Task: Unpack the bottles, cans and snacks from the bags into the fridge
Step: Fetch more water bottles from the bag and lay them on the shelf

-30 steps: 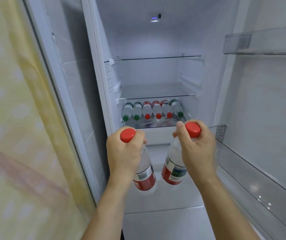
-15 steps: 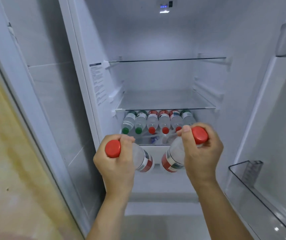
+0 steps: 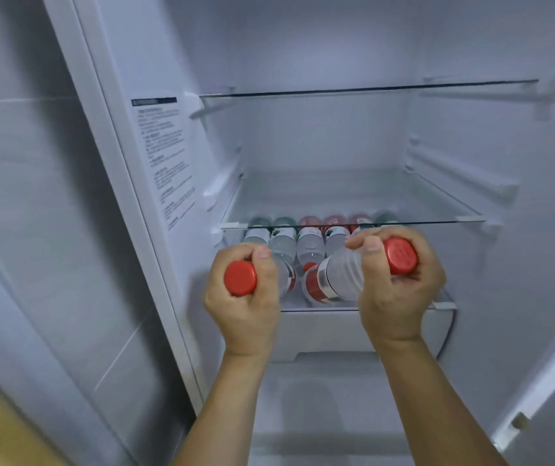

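My left hand [image 3: 243, 297] grips the neck of a clear water bottle [image 3: 284, 279] with a red cap and red label, held nearly level with its base toward the fridge. A second red-capped water bottle [image 3: 336, 279] is gripped the same way by my right hand [image 3: 400, 294], its cap toward me. Both bottles hover at the front of the low glass shelf [image 3: 319, 309], where a row of several bottles [image 3: 309, 242] lies on its side, partly hidden behind my hands.
The fridge stands open, with a middle glass shelf [image 3: 437, 222] just above the bottle row and an upper glass shelf [image 3: 370, 90]. A white drawer front [image 3: 319, 331] sits below my hands. The fridge's left inner wall carries a printed label [image 3: 165, 163].
The view has closed in on the fridge. Both hands have tipped the bottles from upright to nearly level and carried them forward to the bottle shelf.
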